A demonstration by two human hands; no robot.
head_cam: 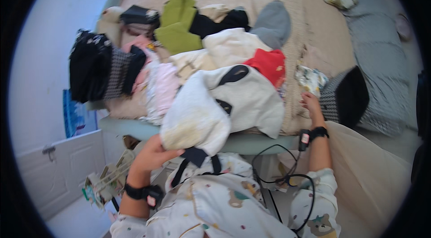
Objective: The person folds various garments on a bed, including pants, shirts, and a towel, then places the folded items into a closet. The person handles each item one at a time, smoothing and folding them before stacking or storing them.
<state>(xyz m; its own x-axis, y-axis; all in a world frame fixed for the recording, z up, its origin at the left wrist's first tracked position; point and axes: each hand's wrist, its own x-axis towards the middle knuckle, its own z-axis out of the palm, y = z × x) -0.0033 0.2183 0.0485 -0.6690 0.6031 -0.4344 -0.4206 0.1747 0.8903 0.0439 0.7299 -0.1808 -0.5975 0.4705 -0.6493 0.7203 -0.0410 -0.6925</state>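
A light grey-white knitted top (249, 100) with a black collar and dark cuffs lies spread over the near edge of the bed. My left hand (156, 153) grips its sleeve end beside the dark cuff, and the sleeve, with a yellowish patch, hangs past the edge. My right hand (311, 103) is to the right, fingers curled, just below a small white printed cloth (311, 78). Blur hides whether those fingers touch or hold the cloth. A red garment (267, 64) and a cream garment (232, 44) lie just beyond the top.
A folded dark stack (89, 69) stands at the left, near a pink garment (166, 84). Green (176, 25), black (220, 24) and grey (272, 24) clothes lie farther back. A black and houndstooth item (348, 100) sits right. A cable (277, 145) loops from my right wrist device.
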